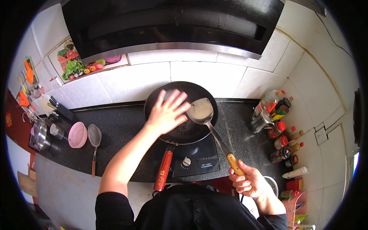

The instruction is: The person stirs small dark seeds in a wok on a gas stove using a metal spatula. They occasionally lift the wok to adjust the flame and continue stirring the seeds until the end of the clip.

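Note:
A dark wok (195,133) with a red handle stands on a black induction cooktop (198,161). Over the wok my left hand (169,113) is spread, palm down, with nothing in it; whether it touches the pan cannot be told. My right hand (247,179) grips the wooden handle of a metal wok spatula (202,110). The spatula's broad head, with dark specks on it, lies over the right part of the wok. Small dark bits show on the wok's bottom, partly hidden by my left hand and the spatula.
Seasoning jars and bottles (277,129) and a metal pitcher (261,120) line the right wall. At left are a strainer (94,135), a pink basket (77,135), a knife block (64,112) and a steel pot (42,135). A range hood (172,26) overhangs the back.

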